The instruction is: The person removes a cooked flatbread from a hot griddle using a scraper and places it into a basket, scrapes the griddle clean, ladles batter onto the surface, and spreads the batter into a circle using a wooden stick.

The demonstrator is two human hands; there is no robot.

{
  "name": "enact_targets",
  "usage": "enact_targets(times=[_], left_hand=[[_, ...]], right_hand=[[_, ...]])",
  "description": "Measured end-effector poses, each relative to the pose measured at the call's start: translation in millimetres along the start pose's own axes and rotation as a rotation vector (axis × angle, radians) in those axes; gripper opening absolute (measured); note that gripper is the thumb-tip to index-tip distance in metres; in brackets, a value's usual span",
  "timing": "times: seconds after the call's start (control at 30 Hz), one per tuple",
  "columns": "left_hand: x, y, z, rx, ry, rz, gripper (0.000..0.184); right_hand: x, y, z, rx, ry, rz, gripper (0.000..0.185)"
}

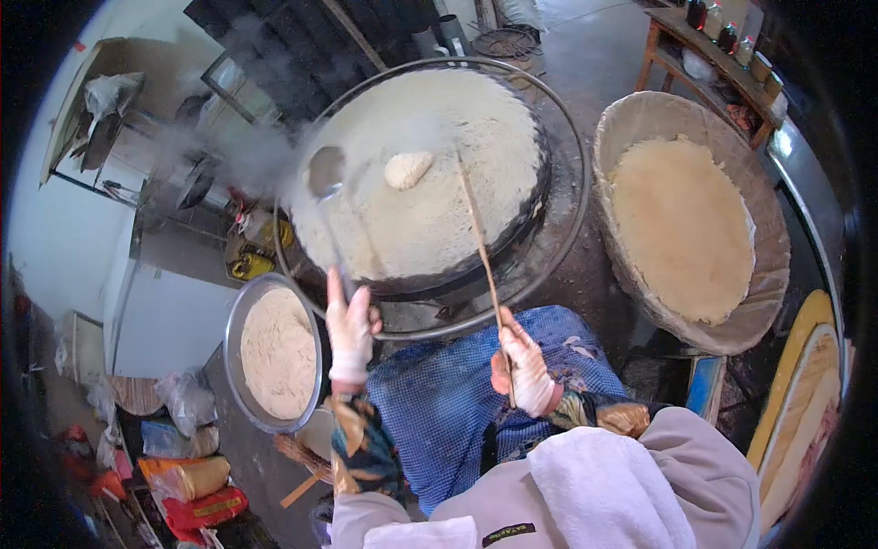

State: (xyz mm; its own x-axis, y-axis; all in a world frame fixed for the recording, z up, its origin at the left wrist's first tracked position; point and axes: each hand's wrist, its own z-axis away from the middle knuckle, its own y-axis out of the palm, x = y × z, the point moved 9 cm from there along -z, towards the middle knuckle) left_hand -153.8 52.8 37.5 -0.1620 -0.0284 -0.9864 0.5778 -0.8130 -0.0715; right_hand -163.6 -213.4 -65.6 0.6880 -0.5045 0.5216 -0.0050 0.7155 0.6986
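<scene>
A pale lump [408,170], apparently dough, lay beyond both hands, between the lines of the two tools they held, on a broad whitish sheet [402,240] that covered most of a round griddle [416,287]. The left hand [352,322] was partly closed around the handle of a round-headed ladle [326,172], its index finger stretched along the shaft; the ladle's head was over the sheet, to the left of the lump. The right hand [525,364] was curled firmly around a thin wooden stick [480,229], whose butt stuck out below the fist and whose far tip reached the sheet's area to the right of the lump; whether the tip touched could not be told. Steam drifted beyond the left hand, blurring that side. Just left of the left hand stood a metal bowl [234,371] with pale dough [276,352] inside. Between the hands and nearer the body, a blue checked cloth [434,403] was spread over the lap. Well to the right of the right hand stood a cloth-lined basket [768,265] holding a round, yellowish layer [681,229]; farther beyond was a wooden bench [704,69] with bottles.
</scene>
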Motion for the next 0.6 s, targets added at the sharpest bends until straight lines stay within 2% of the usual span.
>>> enact_targets(times=[0.13, 0.2, 0.27, 0.33, 0.43, 0.47, 0.53, 0.6], left_hand=[[19.5, 70.8, -43.5, 0.157, -0.007, -0.109, 0.071], [29.0, 96.0, -43.8, 0.170, -0.083, -0.071, 0.071], [36.1, 121.8, -37.4, 0.245, -0.172, 0.124, 0.072], [13.6, 141.7, -32.7, 0.218, -0.160, 0.210, 0.049], [-1.1, 147.1, -62.3, 0.369, -0.203, 0.245, 0.025], [-2.4, 136.9, -76.6, 0.268, -0.189, 0.432, 0.022], [-29.0, 121.5, -67.1, 0.340, -0.443, 1.081, 0.018], [-55.2, 101.4, -54.3, 0.654, -0.591, 1.534, 0.015]], right_hand=[[-18.1, 3.6, 7.5, -0.008, 0.128, -0.045, 0.039], [-22.4, 11.8, -3.9, 0.023, 0.106, 0.032, 0.044], [-34.6, 19.9, -27.9, 0.073, 0.098, 0.018, 0.048], [-20.9, 43.5, -39.4, 0.088, 0.069, 0.195, 0.050], [-13.4, 50.3, -62.1, 0.070, 0.097, 0.260, 0.047], [-1.2, 53.2, -59.7, 0.101, 0.128, 0.235, 0.046], [27.0, 50.2, -51.3, 0.078, 0.059, 0.287, 0.044], [60.3, 28.3, -46.2, 0.003, -0.152, 0.379, 0.044]])
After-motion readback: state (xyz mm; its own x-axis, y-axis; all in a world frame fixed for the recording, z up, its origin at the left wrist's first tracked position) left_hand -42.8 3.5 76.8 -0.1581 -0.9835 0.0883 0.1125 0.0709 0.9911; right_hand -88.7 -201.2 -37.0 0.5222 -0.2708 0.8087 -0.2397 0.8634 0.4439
